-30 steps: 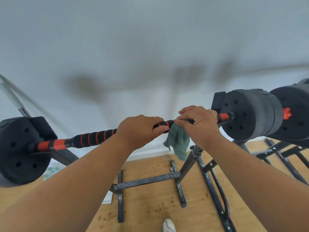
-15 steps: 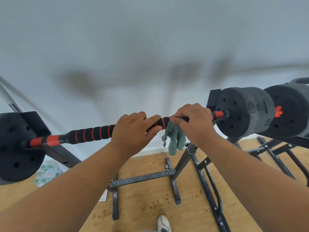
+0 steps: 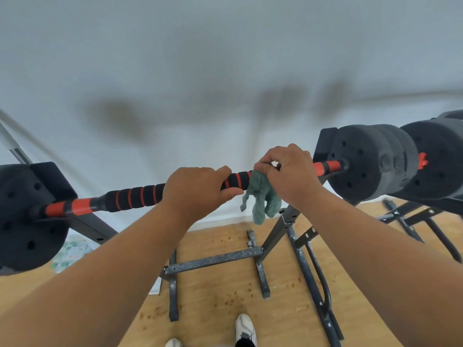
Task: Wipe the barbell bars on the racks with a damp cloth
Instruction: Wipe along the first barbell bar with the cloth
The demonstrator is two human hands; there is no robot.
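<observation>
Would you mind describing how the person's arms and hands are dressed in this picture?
Both forearms are bare right to the lower frame edge: no sleeves or cuffs show. The left hand and right hand wear no gloves, and no watch, wristband or ring is visible. Nothing above the forearms is in view, so any short sleeve higher up cannot be judged.

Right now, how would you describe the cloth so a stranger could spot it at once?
Find the long barbell bar lying across the rack, black foam with red rings. Near its right end, beside the weight plates, the right hand pinches the cloth. It is the only soft, grey-green thing, hanging crumpled below the bar.
</observation>
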